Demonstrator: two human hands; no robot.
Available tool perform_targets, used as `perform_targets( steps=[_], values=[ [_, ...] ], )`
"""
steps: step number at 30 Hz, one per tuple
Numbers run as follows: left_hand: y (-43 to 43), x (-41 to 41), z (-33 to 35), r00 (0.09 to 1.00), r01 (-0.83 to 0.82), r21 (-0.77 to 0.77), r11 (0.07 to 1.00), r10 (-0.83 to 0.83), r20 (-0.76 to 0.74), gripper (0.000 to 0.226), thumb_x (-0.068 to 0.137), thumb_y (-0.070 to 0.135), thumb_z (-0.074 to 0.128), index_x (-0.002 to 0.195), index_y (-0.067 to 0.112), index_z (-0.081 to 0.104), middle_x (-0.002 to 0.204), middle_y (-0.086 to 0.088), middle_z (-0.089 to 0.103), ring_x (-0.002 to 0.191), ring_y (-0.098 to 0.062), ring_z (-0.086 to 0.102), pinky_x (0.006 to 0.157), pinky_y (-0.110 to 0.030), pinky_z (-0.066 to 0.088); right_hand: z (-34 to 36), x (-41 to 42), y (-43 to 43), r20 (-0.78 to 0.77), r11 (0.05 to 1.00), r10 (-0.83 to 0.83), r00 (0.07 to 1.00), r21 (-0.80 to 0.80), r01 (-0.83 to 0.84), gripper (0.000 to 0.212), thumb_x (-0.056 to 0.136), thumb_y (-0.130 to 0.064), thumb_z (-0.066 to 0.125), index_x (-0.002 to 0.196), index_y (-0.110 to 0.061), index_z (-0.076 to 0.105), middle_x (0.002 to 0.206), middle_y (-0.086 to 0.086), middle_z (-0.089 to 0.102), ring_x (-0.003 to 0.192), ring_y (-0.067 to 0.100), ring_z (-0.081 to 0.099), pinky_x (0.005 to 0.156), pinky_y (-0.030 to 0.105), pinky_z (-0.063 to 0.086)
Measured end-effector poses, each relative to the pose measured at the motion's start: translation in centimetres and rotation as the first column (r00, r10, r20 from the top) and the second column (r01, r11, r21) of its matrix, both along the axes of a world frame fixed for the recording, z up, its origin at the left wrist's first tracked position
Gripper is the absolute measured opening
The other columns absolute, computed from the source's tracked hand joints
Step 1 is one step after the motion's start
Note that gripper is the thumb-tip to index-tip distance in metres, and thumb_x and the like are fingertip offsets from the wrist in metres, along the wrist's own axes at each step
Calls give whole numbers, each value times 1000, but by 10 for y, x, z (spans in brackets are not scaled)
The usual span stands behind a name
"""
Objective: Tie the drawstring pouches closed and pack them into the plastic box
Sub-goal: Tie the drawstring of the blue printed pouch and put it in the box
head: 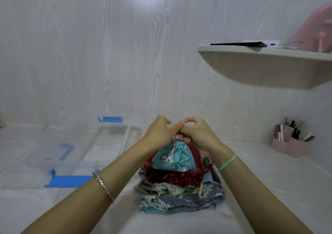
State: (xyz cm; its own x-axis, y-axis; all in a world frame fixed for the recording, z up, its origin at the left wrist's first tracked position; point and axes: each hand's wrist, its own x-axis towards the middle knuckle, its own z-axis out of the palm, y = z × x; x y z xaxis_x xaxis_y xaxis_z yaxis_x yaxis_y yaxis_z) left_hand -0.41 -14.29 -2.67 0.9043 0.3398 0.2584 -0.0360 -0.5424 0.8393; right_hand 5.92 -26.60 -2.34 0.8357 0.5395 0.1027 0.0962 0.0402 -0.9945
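- Plastic box (126, 135): clear, lid off, standing on the white surface (269, 188) at the far left. Its long right wall runs just beside the left forearm.
- Blue latches: one on the near end (68, 180), one on the far end (110, 119). The near latch lies close to the left wrist.
- Left hand (159, 131): raised above the pile, fingers curled inward and narrow, pinching at the gathered neck of the blue pouch (173, 159). A thin bracelet (104, 187) sits on this wrist.
- Blue pouch: unicorn print, neck drawn in, resting on top of the pile and held at its top edge between both hands. Only a short pink bit of cord shows between the fingers.
- Pile of pouches (179, 196): flat, stacked, loose cords hanging off its edges. A red pouch (179, 178) lies directly under the blue one. The pile sits between the forearms, to the right of the box and apart from it.
- Right hand (195, 133): touching the left hand, fingers curled tight, gripping the same gathered neck. A green band (227, 162) circles this wrist.
- Open white surface lies to the right of the pile and in front of it.
- Shelf (269, 66): fixed to the wall, upper right, its rounded edge overhanging the surface well above the hands. A flat black device (237, 44) lies on it.
- Pink holder (291, 146): far right by the wall, filled with upright sticks and tubes, well apart from the pile.
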Motion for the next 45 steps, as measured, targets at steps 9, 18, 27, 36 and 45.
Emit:
perform_targets(
  steps=[9, 18, 27, 36, 45],
  values=[
    [26, -10, 5, 990, 51, 96, 994, -38, -136, 40, 81, 39, 73, 85, -1, 72, 67, -4, 60, 59, -13, 49, 56, -26, 37, 1, -8, -2, 150, 992, 69, 986, -119, -51, 15, 93, -8, 60, 103, 0, 67, 64, 9, 62, 43, 9, 45, 45, 17, 40],
    [9, -10, 8, 988, -32, 353, 935, 83, -131, 37, 79, 37, 70, 76, 0, 72, 55, -2, 54, 50, -14, 47, 46, -24, 33, 9, -16, -2, 503, 894, 113, 857, -428, 133, 22, 80, -1, 64, 86, -18, 77, 62, 5, 71, 53, 14, 61, 62, 37, 57],
    [15, -7, 4, 992, 115, 239, 964, -101, -69, 27, 87, 31, 66, 75, 7, 63, 65, -2, 51, 57, -13, 45, 54, -26, 34, 11, 2, -13, 526, 933, 93, 845, -343, 111, 10, 84, -8, 67, 88, -15, 74, 72, 5, 71, 63, 13, 60, 60, 30, 47],
    [16, -5, -3, 983, 180, 154, 971, -173, -56, 32, 97, 34, 49, 86, 6, 60, 72, -1, 54, 65, -15, 47, 62, -31, 36, -2, 20, -13, -243, 900, 411, 879, 262, -348, 26, 74, 10, 61, 95, -5, 61, 85, 11, 62, 66, 13, 57, 63, 20, 49],
    [16, -8, 1, 957, 279, -45, 959, -282, -67, 28, 101, 28, 42, 92, 12, 62, 81, -11, 62, 69, -22, 53, 62, -28, 42, -5, 11, -7, 393, 997, 77, 916, -31, -70, 9, 85, -1, 70, 91, -7, 75, 70, 10, 69, 54, 13, 55, 53, 20, 47]
  ],
)
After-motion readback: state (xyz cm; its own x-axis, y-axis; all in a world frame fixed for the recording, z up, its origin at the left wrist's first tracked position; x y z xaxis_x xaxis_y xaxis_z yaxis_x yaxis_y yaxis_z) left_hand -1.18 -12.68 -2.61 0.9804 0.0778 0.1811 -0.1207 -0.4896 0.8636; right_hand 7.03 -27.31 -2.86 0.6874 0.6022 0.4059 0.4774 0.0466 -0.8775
